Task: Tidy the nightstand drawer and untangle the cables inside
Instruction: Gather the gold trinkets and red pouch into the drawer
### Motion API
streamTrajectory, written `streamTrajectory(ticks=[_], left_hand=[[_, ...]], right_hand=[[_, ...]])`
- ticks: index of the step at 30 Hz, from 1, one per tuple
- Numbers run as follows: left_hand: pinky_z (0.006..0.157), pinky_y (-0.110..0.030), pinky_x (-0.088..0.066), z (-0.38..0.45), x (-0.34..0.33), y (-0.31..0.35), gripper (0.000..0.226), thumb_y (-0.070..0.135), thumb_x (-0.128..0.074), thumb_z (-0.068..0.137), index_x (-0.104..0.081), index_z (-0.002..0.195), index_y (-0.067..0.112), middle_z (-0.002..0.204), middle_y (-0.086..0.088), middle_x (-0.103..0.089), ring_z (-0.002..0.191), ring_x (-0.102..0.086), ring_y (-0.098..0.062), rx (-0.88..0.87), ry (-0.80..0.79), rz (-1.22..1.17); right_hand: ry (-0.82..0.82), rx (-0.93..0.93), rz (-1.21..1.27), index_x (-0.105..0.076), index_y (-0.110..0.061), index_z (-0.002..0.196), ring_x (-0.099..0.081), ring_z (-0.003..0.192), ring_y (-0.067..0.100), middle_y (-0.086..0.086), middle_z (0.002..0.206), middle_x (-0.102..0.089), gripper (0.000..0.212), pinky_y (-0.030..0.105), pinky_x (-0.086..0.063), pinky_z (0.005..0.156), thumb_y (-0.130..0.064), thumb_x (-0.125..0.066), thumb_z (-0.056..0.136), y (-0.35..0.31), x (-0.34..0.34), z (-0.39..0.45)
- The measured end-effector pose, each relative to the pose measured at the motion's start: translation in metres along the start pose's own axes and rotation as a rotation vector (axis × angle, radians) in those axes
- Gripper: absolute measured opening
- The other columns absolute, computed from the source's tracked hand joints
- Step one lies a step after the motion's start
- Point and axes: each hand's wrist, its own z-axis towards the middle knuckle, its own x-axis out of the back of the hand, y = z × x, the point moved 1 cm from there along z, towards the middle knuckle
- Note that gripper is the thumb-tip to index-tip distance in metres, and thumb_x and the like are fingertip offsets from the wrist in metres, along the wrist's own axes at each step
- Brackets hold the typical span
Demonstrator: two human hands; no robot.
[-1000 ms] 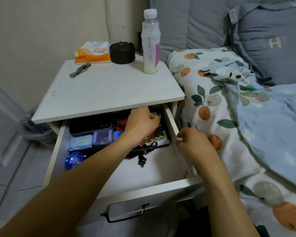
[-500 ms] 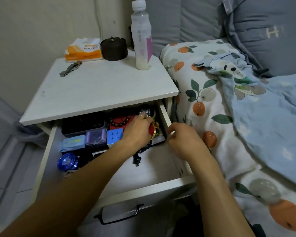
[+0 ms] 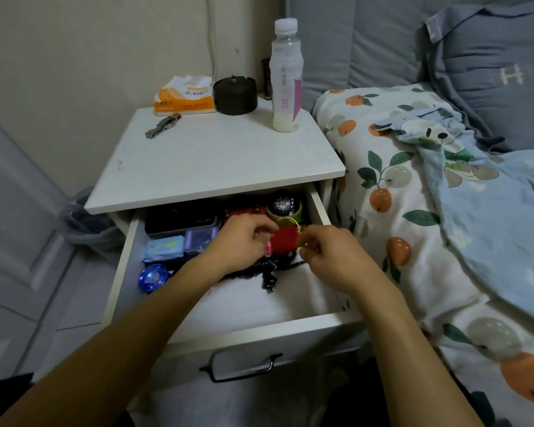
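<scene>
The white nightstand drawer [image 3: 318,208] stands pulled out. Both my hands are over its back right part. My left hand [image 3: 242,241] and my right hand [image 3: 327,252] each pinch a red charm with gold rings [image 3: 285,238], held between them. Black tangled cables [image 3: 269,274] lie under my hands on the drawer floor. Behind the charm sits a black wristwatch [image 3: 283,204] on a green band. A dark case [image 3: 181,221], a purple box [image 3: 199,240], a light blue packet [image 3: 164,249] and a blue disc [image 3: 152,277] lie at the left.
On the nightstand top [image 3: 216,161] stand a milky bottle [image 3: 285,78], a dark round tin [image 3: 235,95], a tissue pack [image 3: 184,97] and a metal watch [image 3: 164,126]. A bed with fruit-print bedding [image 3: 392,186] borders the right side. A bin bag [image 3: 84,220] sits at left.
My right hand left the drawer's right wall and moved in over the drawer to pinch the red charm. My left hand drew the charm forward, uncovering the black wristwatch.
</scene>
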Motion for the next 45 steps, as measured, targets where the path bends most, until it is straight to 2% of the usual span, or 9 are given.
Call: streamTrajectory(ticks=[5,12,19,24,28,32,35,38,45], left_hand=[[0.072,-0.017,-0.054,-0.072,0.033,-0.014,0.018,0.012,-0.064,0.092,-0.072,0.092,0.029,0.086,0.009,-0.074,0.076,-0.069,-0.002,0.019,0.016,-0.131],[0.075,-0.008,-0.049,-0.147,0.048,-0.029,0.016,0.010,-0.063,0.094,-0.073,0.098,0.023,0.091,0.010,-0.073,0.085,-0.068,-0.001,0.025,0.080,-0.194],[0.072,-0.008,-0.047,-0.181,0.051,-0.034,0.016,0.004,-0.065,0.091,-0.075,0.100,0.013,0.082,0.008,-0.073,0.079,-0.066,-0.006,-0.038,0.308,-0.234],[0.078,-0.024,-0.057,-0.193,0.047,-0.032,0.018,0.005,-0.065,0.090,-0.075,0.091,0.020,0.081,0.007,-0.074,0.080,-0.071,-0.013,0.021,0.359,-0.474],[0.077,-0.015,-0.054,-0.194,0.046,-0.030,0.022,0.004,-0.063,0.092,-0.074,0.090,0.023,0.081,0.006,-0.075,0.080,-0.071,-0.008,0.077,0.437,-0.575],[0.068,-0.015,-0.052,-0.186,0.041,-0.043,0.018,0.008,-0.063,0.091,-0.073,0.083,0.020,0.078,0.001,-0.075,0.076,-0.070,-0.011,0.361,0.428,-0.720],[0.066,-0.018,-0.047,-0.165,0.041,-0.058,0.013,0.011,-0.067,0.087,-0.070,0.082,0.022,0.075,0.007,-0.073,0.077,-0.067,-0.009,0.499,0.397,-0.666],[0.067,-0.019,-0.046,-0.142,0.045,-0.071,0.017,0.008,-0.067,0.085,-0.066,0.081,0.025,0.069,0.013,-0.071,0.080,-0.068,-0.008,0.475,0.420,-0.564],[0.085,-0.022,-0.048,-0.104,0.050,-0.091,0.036,-0.003,-0.054,0.078,-0.057,0.091,0.030,0.101,0.006,-0.066,0.099,-0.063,-0.009,0.289,0.349,-0.369]], right_hand=[[-0.024,0.143,-0.079,-0.072,-0.018,0.102,-0.062,0.094,0.019,0.001,0.099,-0.071,0.016,0.037,-0.053,0.084,-0.015,-0.059,0.093,-0.020,-0.012,-0.027],[-0.196,0.310,-0.077,-0.074,-0.024,0.095,-0.060,0.079,0.002,-0.010,0.087,-0.071,0.027,0.023,-0.050,0.072,-0.047,-0.062,0.090,-0.044,-0.030,-0.068],[-0.240,0.351,-0.108,-0.075,-0.027,0.097,-0.062,0.087,0.004,-0.013,0.095,-0.071,0.030,0.034,-0.052,0.079,-0.052,-0.071,0.081,-0.055,-0.045,-0.074],[-0.081,0.276,-0.136,-0.072,-0.028,0.108,-0.062,0.099,0.011,-0.009,0.105,-0.070,0.038,0.039,-0.052,0.086,-0.051,-0.075,0.077,-0.056,-0.051,-0.073],[0.134,0.243,-0.226,-0.072,-0.020,0.100,-0.056,0.101,0.021,-0.001,0.101,-0.066,0.033,0.035,-0.046,0.083,-0.044,-0.079,0.077,-0.067,-0.059,-0.065],[0.342,0.177,-0.221,-0.066,-0.011,0.093,-0.052,0.093,0.026,0.005,0.096,-0.059,0.038,0.040,-0.045,0.077,-0.038,-0.083,0.073,-0.079,-0.065,-0.055],[0.321,0.105,-0.178,-0.060,-0.014,0.088,-0.055,0.084,0.023,0.002,0.090,-0.058,0.026,0.041,-0.050,0.071,-0.034,-0.076,0.082,-0.084,-0.068,-0.045],[0.277,0.101,-0.126,-0.064,-0.015,0.090,-0.059,0.085,0.023,0.003,0.090,-0.062,0.010,0.041,-0.053,0.074,-0.024,-0.068,0.089,-0.085,-0.068,-0.033],[0.209,0.069,-0.043,-0.067,-0.020,0.090,-0.062,0.076,0.013,-0.005,0.081,-0.065,0.001,0.038,-0.057,0.073,-0.021,-0.067,0.090,-0.079,-0.062,-0.017]])
